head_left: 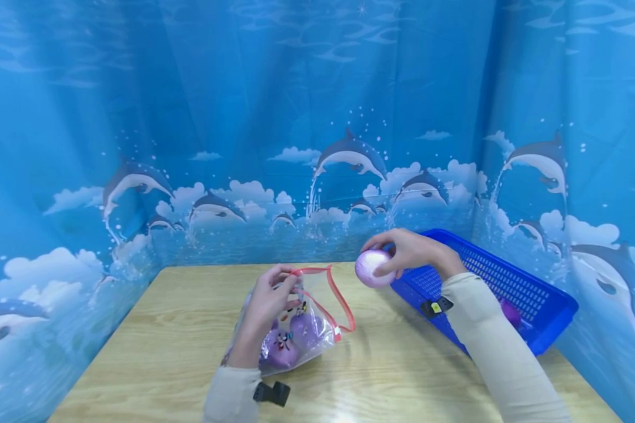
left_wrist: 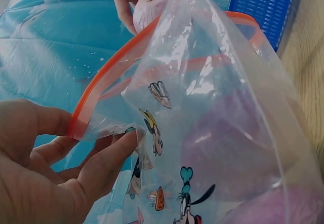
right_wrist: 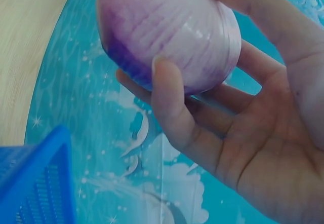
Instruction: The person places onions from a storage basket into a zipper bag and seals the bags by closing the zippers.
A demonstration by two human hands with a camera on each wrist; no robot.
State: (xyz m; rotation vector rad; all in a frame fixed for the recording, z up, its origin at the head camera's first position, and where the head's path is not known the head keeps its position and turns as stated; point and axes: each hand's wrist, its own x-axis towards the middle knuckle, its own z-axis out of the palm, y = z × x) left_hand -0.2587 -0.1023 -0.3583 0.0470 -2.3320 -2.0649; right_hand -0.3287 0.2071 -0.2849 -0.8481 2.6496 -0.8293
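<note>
My right hand [head_left: 410, 251] grips a round purple-and-white streaked onion [head_left: 373, 268] above the table, between the bag and the basket. In the right wrist view the onion [right_wrist: 169, 31] sits between curled fingers and thumb. On the left, my left hand [head_left: 268, 299] pinches the rim of a clear plastic zip bag [head_left: 325, 346] with a red-orange edge. The left wrist view shows the bag's mouth spread apart, with cartoon figures printed on the plastic [left_wrist: 174, 107]. Several purple round things [head_left: 284, 351] lie inside the bag, blurred by the film.
A blue perforated basket [head_left: 552, 305] stands tilted across the table's right side, with a dark purple thing [head_left: 510, 313] inside, partly hidden by my right sleeve. The wooden table [head_left: 164, 329] ends against a blue dolphin-print curtain [head_left: 243, 147].
</note>
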